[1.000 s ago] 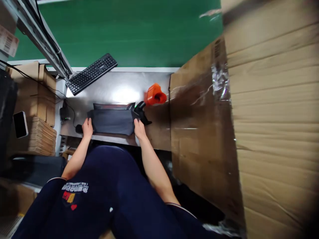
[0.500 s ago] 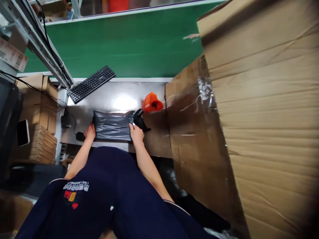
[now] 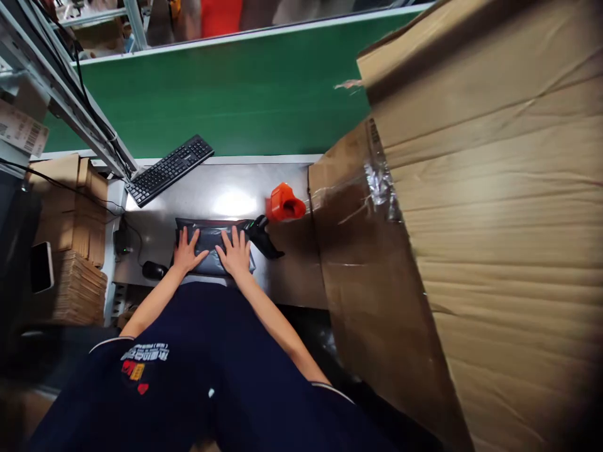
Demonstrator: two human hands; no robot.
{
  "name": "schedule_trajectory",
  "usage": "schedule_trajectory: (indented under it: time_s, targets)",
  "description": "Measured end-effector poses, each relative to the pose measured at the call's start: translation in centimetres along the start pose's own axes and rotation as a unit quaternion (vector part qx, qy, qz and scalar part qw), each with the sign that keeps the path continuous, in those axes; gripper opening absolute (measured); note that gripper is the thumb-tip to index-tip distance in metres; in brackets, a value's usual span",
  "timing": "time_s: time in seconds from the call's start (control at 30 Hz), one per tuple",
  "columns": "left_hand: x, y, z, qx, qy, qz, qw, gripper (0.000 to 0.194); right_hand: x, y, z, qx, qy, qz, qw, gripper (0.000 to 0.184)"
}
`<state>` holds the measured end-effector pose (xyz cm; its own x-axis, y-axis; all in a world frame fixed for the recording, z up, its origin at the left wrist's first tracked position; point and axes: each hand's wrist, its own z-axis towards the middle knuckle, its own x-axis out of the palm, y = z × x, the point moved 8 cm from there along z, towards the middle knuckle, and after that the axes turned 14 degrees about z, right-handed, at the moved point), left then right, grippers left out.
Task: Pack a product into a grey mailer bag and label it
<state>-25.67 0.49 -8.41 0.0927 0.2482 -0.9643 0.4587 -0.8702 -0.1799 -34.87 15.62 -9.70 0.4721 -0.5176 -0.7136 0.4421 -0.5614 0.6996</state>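
A dark grey plastic mailing bag (image 3: 210, 242) lies flat on the metal table, close to my body. On its left part rests my left hand (image 3: 187, 252), open with the fingers spread. My right hand (image 3: 235, 252) lies spread on the bag's right part, its fingers pointing away from me. Both palms touch the top of the bag, and neither hand grips it. Just past the bag's right end is a black handheld scanner (image 3: 264, 238). Behind the scanner stands an orange holder (image 3: 286, 203). What is inside the bag is hidden.
A black keyboard (image 3: 170, 169) lies at the table's back left, and a mouse (image 3: 154, 270) sits left of the bag. Large cardboard sheets (image 3: 471, 220) wall off the right side. Stacked flat cartons (image 3: 80, 289) and a phone (image 3: 42, 267) are at far left.
Both hands have left the bag's two ends and moved inward onto its top, fingers now spread. The bag was held by its ends before. The view has shifted slightly.
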Motion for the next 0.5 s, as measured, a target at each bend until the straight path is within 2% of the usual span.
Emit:
schedule_trajectory:
  time_s: [0.07,0.17,0.23,0.27,0.3,0.33,0.37,0.43,0.5]
  targets:
    - [0.7,1.5,-0.1,-0.051,0.02,-0.032,0.998,0.101,-0.3,-2.3,0.1,0.069,-0.004,0.045,0.997,0.073]
    - [0.5,2.8,-0.7,-0.127,0.052,-0.014,0.99,0.082,-1.0,-3.9,0.2,0.145,0.004,0.113,0.983,0.08]
    - [-1.9,3.7,-0.9,-0.162,0.038,0.022,0.986,0.072,-2.3,-3.9,-0.2,0.158,-0.005,0.144,0.977,0.082]
    - [-4.2,4.2,-0.9,-0.166,0.013,0.043,0.985,0.07,-3.1,-3.8,-0.7,0.148,-0.016,0.154,0.977,0.083]
    - [-7.2,4.8,-0.7,-0.164,-0.025,0.065,0.984,0.067,-4.2,-3.8,-1.6,0.124,-0.044,0.169,0.977,0.086]
    - [-10.9,5.5,-0.6,-0.159,-0.073,0.088,0.981,0.063,-5.3,-4.1,-2.7,0.086,-0.078,0.184,0.976,0.087]
    - [-15.3,6.4,-0.6,-0.159,-0.128,0.112,0.972,0.059,-6.3,-5.3,-3.9,0.078,-0.115,0.19,0.972,0.086]
    - [-25.3,8.3,-1.3,-0.182,-0.246,0.163,0.938,0.051,-6.7,-9.4,-6.0,0.079,-0.142,0.204,0.965,0.081]
    - [-35.6,10.2,-3.1,-0.23,-0.357,0.209,0.881,0.049,-6.8,-13.8,-6.8,0.062,-0.172,0.218,0.959,0.074]
